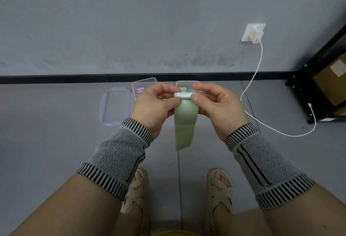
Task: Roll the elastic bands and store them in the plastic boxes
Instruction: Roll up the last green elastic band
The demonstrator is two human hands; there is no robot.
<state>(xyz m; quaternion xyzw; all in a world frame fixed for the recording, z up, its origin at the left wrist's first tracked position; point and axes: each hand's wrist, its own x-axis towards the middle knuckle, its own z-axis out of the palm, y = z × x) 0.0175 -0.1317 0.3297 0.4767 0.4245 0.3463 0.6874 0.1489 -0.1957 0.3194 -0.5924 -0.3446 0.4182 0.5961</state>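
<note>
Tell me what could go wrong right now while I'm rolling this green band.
The green band is only rolled at its top, pinched between the left hand and right hand; a slip could let it spring open. Its long tail hangs free and may roll up crooked. The white cable on the floor by the right foot could snag.

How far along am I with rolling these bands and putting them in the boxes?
Done: a purple band already sits in the left plastic box. In hand: your left hand and right hand are rolling the green band, with only its top rolled and most hanging loose. Left: finish the roll, drop it in the right box, fit the lid.
</note>
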